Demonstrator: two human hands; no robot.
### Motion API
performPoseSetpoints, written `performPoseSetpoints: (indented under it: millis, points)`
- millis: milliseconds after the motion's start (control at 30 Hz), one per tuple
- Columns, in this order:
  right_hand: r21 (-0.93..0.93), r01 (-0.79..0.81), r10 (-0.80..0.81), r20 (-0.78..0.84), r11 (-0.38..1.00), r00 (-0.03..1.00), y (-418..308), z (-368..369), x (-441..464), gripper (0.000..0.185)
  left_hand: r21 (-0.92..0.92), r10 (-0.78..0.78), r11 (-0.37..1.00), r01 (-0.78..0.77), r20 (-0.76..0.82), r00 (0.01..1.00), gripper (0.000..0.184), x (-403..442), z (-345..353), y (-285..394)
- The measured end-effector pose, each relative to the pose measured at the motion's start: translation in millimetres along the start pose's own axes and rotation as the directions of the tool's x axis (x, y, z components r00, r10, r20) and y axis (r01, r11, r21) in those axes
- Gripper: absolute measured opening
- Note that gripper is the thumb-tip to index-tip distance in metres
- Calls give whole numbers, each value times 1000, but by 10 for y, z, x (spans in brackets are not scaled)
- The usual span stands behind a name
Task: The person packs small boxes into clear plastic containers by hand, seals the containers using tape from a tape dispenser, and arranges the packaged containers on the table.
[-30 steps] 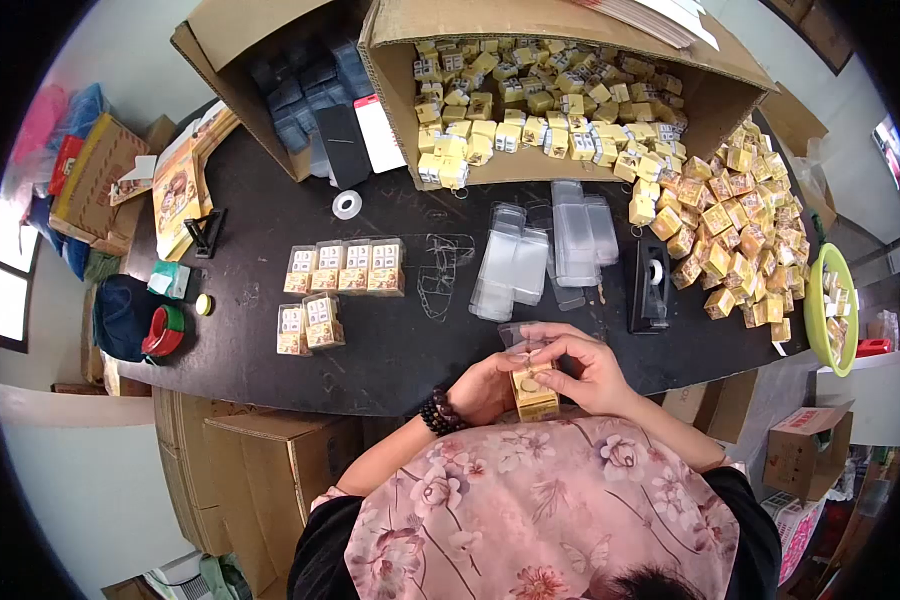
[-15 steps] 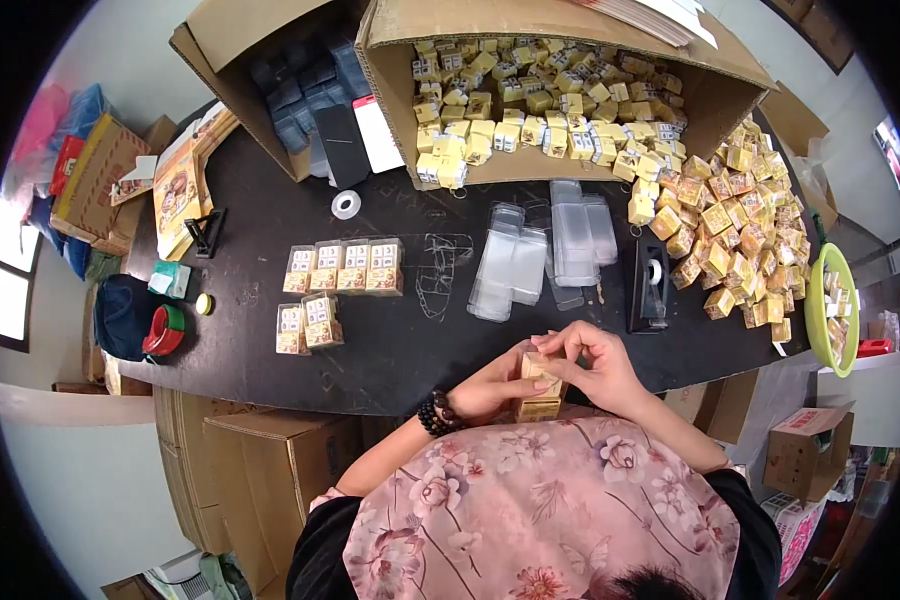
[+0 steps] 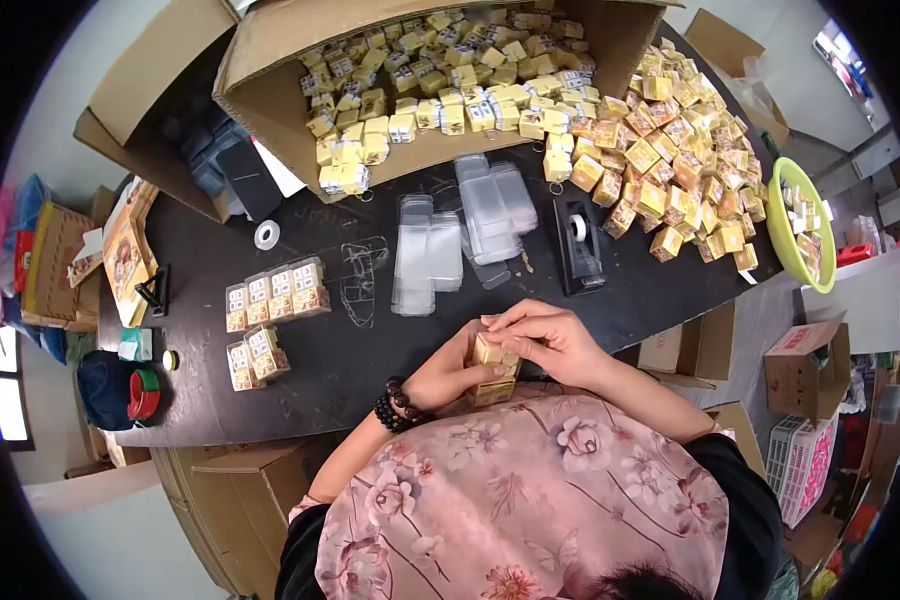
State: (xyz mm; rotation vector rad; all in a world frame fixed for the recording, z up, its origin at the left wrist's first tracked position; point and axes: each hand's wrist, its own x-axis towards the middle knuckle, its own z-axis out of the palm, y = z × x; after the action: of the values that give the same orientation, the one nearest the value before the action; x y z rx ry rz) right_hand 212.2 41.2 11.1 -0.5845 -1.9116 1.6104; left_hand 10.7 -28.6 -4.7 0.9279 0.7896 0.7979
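Note:
Close to my body, at the table's front edge, I hold a small yellow pack of boxes [image 3: 493,384] upright. My left hand [image 3: 444,372] wraps around its side, thumb across the front. From above, my right hand [image 3: 548,338] pinches at the pack's top end, and its fingertips partly cover what they grip. Ahead of my hands lie flat clear plastic sleeves [image 3: 428,262] in two overlapping piles. A black tape dispenser [image 3: 579,262] stands to the right of them. Over on the left, several filled clear packs [image 3: 295,290] stand in two rows.
A large carton [image 3: 410,165] of small yellow boxes lies at the back. Beside it on the right spreads a heap of orange-yellow boxes [image 3: 670,170], then a green basin [image 3: 782,230]. A tape roll [image 3: 267,235] and a black phone-like slab [image 3: 250,182] lie back left.
The view has turned and shifted, so the table's contents appear further left and tilted. Both hands keep their hold on the pack, with little visible change in the fingers.

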Motion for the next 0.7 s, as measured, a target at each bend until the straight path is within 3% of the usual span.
performPoseSetpoints:
  millis: [33,133,167,233,267,300,333,400,433,467,533,567,633,700]
  points:
    - [-7,24,-24,13,1000,1000,-8,-11,-39,23,-107,-11,994,11,0,1000,57,24,36,2]
    - [-394,243,-254,27,887,967,69,-107,-173,37,-281,-1,960,2,5,1000,51,175,139,51]
    - [-411,236,-256,8,881,967,50,-163,-259,37,-394,-80,917,65,-20,997,47,209,218,110]
    - [-564,56,-244,-262,824,934,31,-280,-406,37,-319,-64,947,50,-36,997,45,448,216,45]
    - [-549,-112,-219,-501,829,837,117,-375,-459,34,-216,-57,975,54,-6,998,45,579,197,51]
    - [-327,-285,-61,-746,901,663,229,-468,-439,28,-146,-39,989,39,3,999,51,747,171,-2]
    - [-310,-414,6,-795,856,606,444,-667,-457,19,-77,-24,997,25,10,1000,57,898,140,-74]
    - [-61,-401,257,-676,914,690,720,-903,-427,14,-103,-92,990,100,78,993,61,1101,103,-147]
    - [155,-485,481,-560,860,674,713,-996,-417,9,-52,-125,990,131,103,987,63,1201,89,-201]
    - [162,-482,480,-571,861,666,695,-1067,-406,9,-2,-163,986,164,125,979,65,1271,87,-253]
    - [537,-461,680,-336,706,651,610,-1171,-368,7,11,-188,982,189,148,971,66,1338,118,-279]
    - [539,-456,678,-340,708,651,550,-1196,-375,7,18,-193,981,192,142,971,66,1359,110,-274]
    - [767,-231,639,-283,598,715,472,-1166,-436,7,-34,-241,968,248,145,960,61,1352,44,-321]
    - [660,-311,660,-379,684,648,541,-1039,-571,8,-13,-240,970,244,130,962,61,1356,50,-304]
